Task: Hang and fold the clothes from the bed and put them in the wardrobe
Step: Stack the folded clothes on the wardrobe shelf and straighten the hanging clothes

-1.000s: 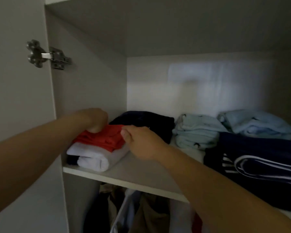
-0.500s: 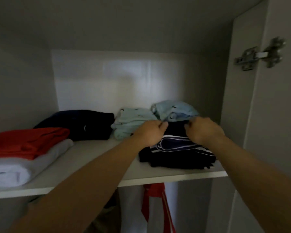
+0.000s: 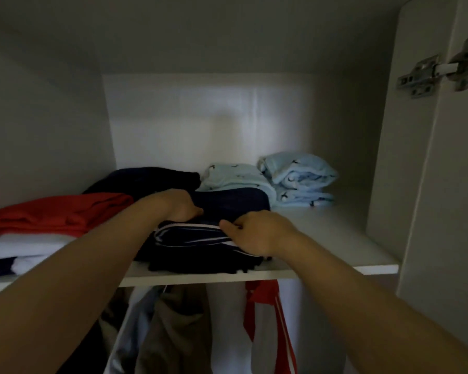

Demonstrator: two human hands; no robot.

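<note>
A folded navy garment with white stripes [image 3: 195,244] lies at the front middle of the white wardrobe shelf [image 3: 335,233]. My left hand [image 3: 180,206] grips its back left part, fingers curled into the dark cloth. My right hand [image 3: 254,232] pinches its right front edge. To the left sits a folded red garment [image 3: 57,211] on top of a white one [image 3: 25,248]. Behind are a dark navy garment [image 3: 143,179] and two light blue folded stacks [image 3: 297,179].
The shelf's right part is bare up to the wardrobe side wall [image 3: 384,157]. The open door with a metal hinge [image 3: 441,71] stands at the right. Below the shelf hang several clothes, among them a red and white one [image 3: 268,333].
Both hands have slid the striped navy stack leftward along the shelf, away from the right wall and toward the red pile. The view has shifted slightly right.
</note>
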